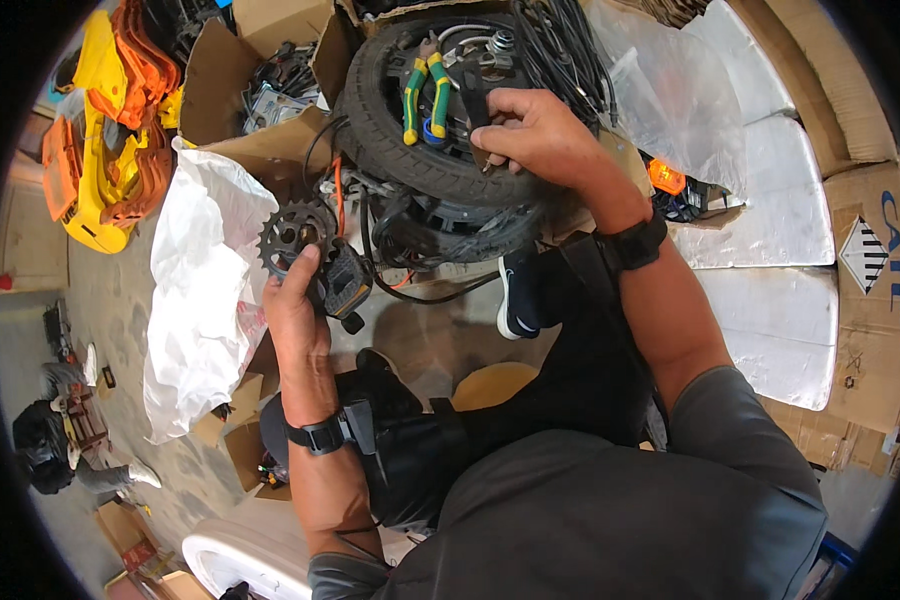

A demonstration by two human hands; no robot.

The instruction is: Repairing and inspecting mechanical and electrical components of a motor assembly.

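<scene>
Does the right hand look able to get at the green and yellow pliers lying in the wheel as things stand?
Probably yes. The right hand rests on the tyre, just beside the pliers, which lie uncovered in the wheel. But its fingers seem to pinch a small dark tool, so it may need to drop that first.

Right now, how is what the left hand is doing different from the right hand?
The left hand is lower, gripping a toothed sprocket with a pedal. The right hand reaches higher, its fingers on a dark tool resting on the black tyre near green-and-yellow pliers. Both wrists wear black bands.
</scene>
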